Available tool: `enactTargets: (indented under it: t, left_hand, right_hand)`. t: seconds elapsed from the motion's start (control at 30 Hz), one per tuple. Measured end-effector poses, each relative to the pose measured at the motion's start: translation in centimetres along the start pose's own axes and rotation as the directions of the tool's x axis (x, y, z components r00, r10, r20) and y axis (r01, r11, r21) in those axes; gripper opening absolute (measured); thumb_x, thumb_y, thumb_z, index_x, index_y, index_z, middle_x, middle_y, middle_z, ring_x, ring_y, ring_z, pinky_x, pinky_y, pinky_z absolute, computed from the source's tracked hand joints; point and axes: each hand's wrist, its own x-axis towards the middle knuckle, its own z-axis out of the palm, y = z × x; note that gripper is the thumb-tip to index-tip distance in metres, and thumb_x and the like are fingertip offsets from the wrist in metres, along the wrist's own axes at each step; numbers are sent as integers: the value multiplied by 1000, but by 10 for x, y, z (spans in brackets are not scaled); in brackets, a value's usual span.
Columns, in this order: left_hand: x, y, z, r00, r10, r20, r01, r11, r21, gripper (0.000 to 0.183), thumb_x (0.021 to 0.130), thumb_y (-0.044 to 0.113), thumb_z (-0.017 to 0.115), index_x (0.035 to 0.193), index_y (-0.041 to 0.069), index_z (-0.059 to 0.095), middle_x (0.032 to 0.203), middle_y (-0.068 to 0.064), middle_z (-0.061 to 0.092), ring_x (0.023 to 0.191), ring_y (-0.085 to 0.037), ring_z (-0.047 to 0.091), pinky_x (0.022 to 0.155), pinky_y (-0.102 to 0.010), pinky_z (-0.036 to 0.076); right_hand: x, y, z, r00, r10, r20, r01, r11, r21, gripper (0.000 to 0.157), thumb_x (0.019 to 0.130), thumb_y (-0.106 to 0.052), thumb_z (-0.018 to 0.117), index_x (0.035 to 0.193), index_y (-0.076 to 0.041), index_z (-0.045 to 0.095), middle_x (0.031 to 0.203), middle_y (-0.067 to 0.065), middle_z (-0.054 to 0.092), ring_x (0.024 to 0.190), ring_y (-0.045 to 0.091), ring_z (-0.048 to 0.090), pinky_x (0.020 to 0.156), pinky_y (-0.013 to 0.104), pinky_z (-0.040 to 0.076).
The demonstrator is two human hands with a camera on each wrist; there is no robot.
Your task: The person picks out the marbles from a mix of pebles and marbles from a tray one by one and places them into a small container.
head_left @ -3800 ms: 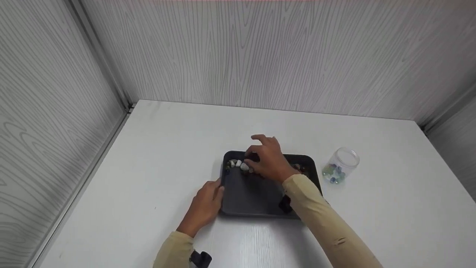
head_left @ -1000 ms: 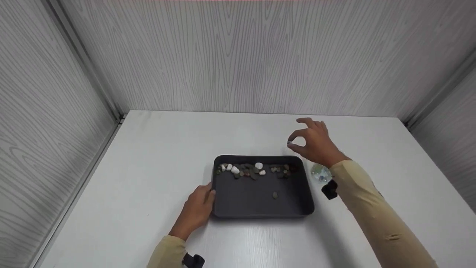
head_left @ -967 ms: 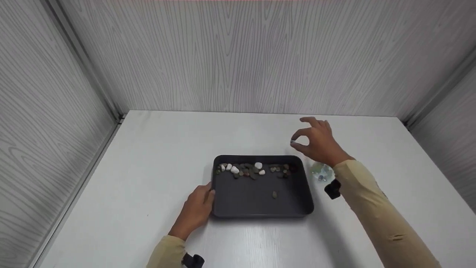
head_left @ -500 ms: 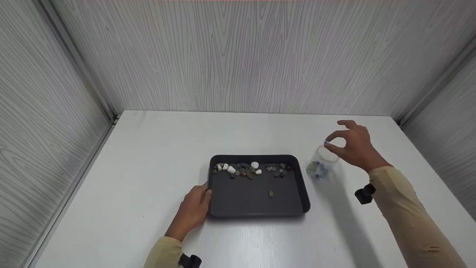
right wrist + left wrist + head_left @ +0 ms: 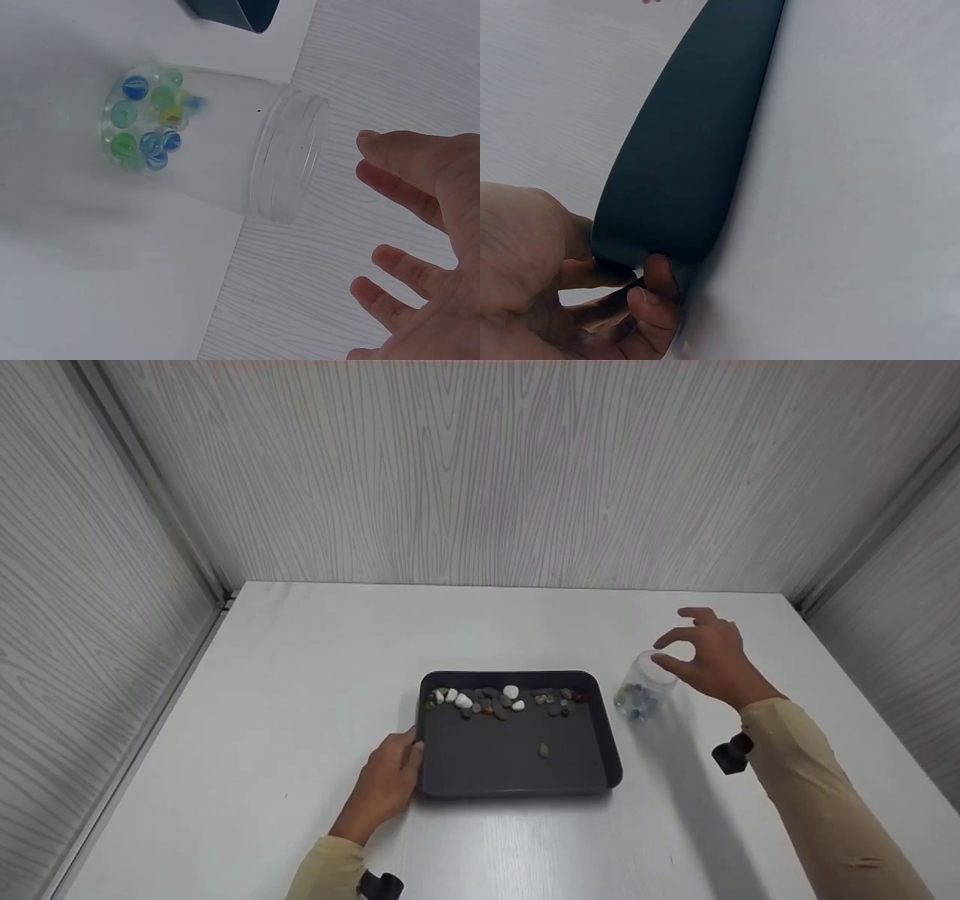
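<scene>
My right hand (image 5: 712, 656) hovers just above the mouth of a clear plastic jar (image 5: 651, 679). Its thumb and index finger are apart with nothing between them. Several blue and green glass marbles (image 5: 151, 143) lie at the jar's bottom in the right wrist view, and one blue marble (image 5: 194, 103) there is blurred. At the left, my left hand (image 5: 386, 776) holds the side of a dark grey tray (image 5: 517, 793); the left wrist view shows its curled fingers (image 5: 656, 307) at the tray's corner. Small pebbles (image 5: 498, 709) and white stones (image 5: 463, 701) line the tray's far side.
One greenish pebble (image 5: 544, 750) lies alone toward the tray's front right. The jar stands on the white table (image 5: 337, 637) just right of the tray. Grey wood-grain panels (image 5: 480, 472) rise behind and at both sides.
My right hand has moved from the tray's far side rightward to above the jar, carrying a small marble, and its fingers have parted and let it go. The left hand stays at the tray.
</scene>
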Motion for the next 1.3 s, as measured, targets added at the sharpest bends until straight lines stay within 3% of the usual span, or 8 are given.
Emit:
enactTargets:
  t: [0.27,0.5,0.7,1.03,1.3]
  left_hand:
    - [1,0,3,1000,-13,-5,13,1000,-15,44,108,15,46,145,-10,46,133,-24,58,132,-42,50,110,-57,38]
    - [0,2,5,1000,-7,-4,7,1000,-26,45,108,14,45,146,-11,45,132,-25,57,131,-42,51,109,-57,38]
    - [-2,6,7,1000,-11,0,11,1000,-27,45,109,14,45,146,-10,45,131,-23,58,131,-41,51,109,-56,39]
    - [-7,9,12,1000,-5,-7,5,999,-38,45,109,15,45,145,-11,45,132,-23,57,131,-41,51,109,-57,39]
    - [-13,12,15,1000,0,-4,0,999,-51,44,109,15,46,145,-9,46,130,-21,59,129,-41,52,108,-56,40]
  right_hand:
    - [8,-11,2,999,-24,-26,24,1000,18,9,87,-7,80,93,-1,78,135,36,51,121,56,48,100,75,25]
    - [26,-41,17,999,-47,-11,48,997,62,9,88,-8,79,94,-2,78,140,33,49,130,50,43,108,72,19]
    - [43,-76,39,998,-63,27,60,995,86,12,90,-15,79,97,-5,79,145,27,48,136,44,40,113,74,9]
    - [59,-137,89,980,-167,111,156,982,105,14,93,-21,77,101,-10,79,146,21,49,134,45,44,114,72,13]
    - [59,-166,118,962,-207,176,186,974,128,13,94,-22,76,102,-13,79,147,18,49,131,42,46,114,72,14]
